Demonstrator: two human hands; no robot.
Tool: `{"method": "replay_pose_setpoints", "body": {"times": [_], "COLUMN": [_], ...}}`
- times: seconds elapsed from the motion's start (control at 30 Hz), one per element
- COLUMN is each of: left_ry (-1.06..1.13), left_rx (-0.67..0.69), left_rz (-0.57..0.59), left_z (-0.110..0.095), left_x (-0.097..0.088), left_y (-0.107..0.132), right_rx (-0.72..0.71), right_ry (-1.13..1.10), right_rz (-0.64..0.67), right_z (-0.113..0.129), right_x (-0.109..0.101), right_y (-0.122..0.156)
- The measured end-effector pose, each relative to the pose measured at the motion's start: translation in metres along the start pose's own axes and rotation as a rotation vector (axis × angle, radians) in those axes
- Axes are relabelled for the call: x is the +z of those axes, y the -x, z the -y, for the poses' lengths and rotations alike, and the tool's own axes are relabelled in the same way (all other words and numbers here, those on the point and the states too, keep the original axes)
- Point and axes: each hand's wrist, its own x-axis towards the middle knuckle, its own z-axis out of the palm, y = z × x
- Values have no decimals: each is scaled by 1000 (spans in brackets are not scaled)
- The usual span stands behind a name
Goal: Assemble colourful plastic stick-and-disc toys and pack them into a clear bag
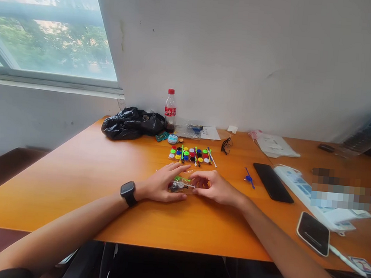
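A small clear plastic bag lies on the table between my hands, with green, white and dark plastic pieces in it. My left hand, a black watch on its wrist, rests at the bag's left side. Its fingers are stretched out and the thumb lies along the near edge. My right hand is curled, its fingertips closed at the bag's right edge; part of the grip is hidden. Just beyond, colourful round pieces and thin sticks are laid out in groups. A blue plastic piece lies alone to the right.
A black bag, a cola bottle and a round white tin stand along the back. Black cable ties or glasses-like parts lie farther right. A black phone, a white power strip and a charging phone occupy the right.
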Motion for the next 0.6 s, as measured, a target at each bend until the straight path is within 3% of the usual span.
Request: {"method": "replay_pose_setpoints", "body": {"times": [0.4, 0.6], "left_ry": [66, 48], "left_rx": [36, 44], "left_rz": [15, 21], "left_z": [-2, -2], "left_x": [-1, -2], "left_y": [0, -1], "right_rx": [25, 10], "right_ry": [-185, -85], "right_rz": [-243, -210], "right_z": [-4, -4], "right_x": [31, 30], "right_y": [-16, -17]}}
